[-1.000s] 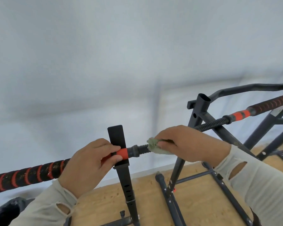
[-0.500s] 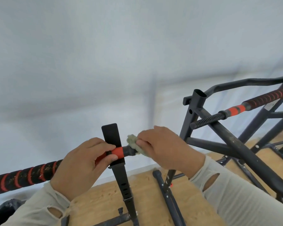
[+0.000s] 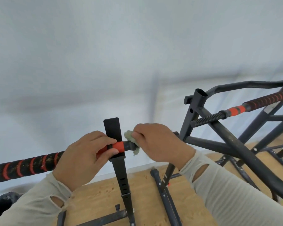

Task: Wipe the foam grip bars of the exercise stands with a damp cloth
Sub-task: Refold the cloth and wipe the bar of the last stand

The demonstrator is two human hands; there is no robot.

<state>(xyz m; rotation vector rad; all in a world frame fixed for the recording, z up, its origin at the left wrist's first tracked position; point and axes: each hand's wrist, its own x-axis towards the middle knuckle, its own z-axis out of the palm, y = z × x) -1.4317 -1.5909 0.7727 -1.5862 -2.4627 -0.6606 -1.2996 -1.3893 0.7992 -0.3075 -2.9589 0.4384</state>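
Observation:
A black foam grip bar (image 3: 24,167) with red spiral stripes runs from the left edge to a black upright post (image 3: 114,144). My left hand (image 3: 83,157) grips the bar at its orange collar (image 3: 118,146), just in front of the post. My right hand (image 3: 155,144) pinches a pale green cloth (image 3: 132,141) around the bar's dark end, right of the collar. A second striped grip bar (image 3: 266,100) with an orange collar and a ribbed black end lies on the stand at the right.
The black tube frame (image 3: 227,141) of the right stand crosses the right side of the view. Base rails (image 3: 163,193) lie on a plywood floor (image 3: 96,198). A pale wall fills the background. Something dark (image 3: 0,204) sits at the lower left corner.
My right hand has slid the cloth left along the bar's ribbed end up to the orange collar. The left hand has kept its grip. The view has shifted, so the right stand shows more.

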